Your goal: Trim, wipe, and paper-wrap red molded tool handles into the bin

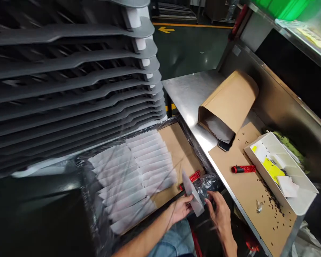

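Note:
My left hand is closed on a thin white translucent sleeve, pinched at its edge and tilted upright above my lap. Just right of it is my right hand, thumb and fingers bent and a little apart, with nothing visible between them. Rows of similar overlapping white sleeves lie on brown cardboard in a plastic-lined box to my left. A red and black tool rests at the box's near right edge, partly behind the held sleeve.
Tall stacked grey panels rise behind the box. On the steel table at right are an open paper bag, a phone, a second red tool, a white divided bin and many small dark pieces.

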Motion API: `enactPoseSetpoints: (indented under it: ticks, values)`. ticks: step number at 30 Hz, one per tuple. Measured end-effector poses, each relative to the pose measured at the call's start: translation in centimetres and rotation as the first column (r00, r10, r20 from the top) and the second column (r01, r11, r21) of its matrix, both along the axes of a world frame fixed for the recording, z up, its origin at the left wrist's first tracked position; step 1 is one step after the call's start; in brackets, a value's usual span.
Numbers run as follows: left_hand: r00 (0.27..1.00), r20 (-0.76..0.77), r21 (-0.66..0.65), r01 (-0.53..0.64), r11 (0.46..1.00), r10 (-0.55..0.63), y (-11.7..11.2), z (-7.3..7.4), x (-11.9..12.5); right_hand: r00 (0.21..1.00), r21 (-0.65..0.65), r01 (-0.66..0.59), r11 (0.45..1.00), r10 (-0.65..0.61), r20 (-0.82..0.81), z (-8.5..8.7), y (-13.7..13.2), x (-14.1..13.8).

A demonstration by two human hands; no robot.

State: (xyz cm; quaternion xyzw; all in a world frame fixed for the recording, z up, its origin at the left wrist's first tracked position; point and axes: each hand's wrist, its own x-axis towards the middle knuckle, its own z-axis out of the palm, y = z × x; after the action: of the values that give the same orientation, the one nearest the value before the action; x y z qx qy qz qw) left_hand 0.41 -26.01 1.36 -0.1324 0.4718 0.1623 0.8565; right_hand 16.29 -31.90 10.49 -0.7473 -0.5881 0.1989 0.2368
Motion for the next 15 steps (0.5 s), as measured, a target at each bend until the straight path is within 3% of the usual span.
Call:
enactPoseSetpoints:
  ticks: [4,7,11,15]
  values:
    - [0.918,-0.299,-0.045,-0.285,0.958,0.259,-0.6,-1.6,-2.4,1.000,-0.099,0.020,0.995,-0.022,-0.018,-1.9,-1.4,0.3]
    - [0.840,-0.453,-0.099,-0.380,0.920,0.298,-0.3,-3.4,-3.6,1.000,-0.174,-0.014,0.985,0.009,-0.030,-3.0,-2.2,-0.3]
    - [0.805,-0.538,-0.147,-0.382,0.912,0.251,0.2,-5.5,-3.3,0.998,-0.237,-0.053,0.970,0.044,-0.040,-3.9,-3.1,-1.2]
    - [0.825,-0.540,-0.098,-0.258,0.961,0.167,0.7,-6.4,-2.8,0.997,-0.252,-0.073,0.965,0.064,-0.043,-4.1,-3.9,-1.5]
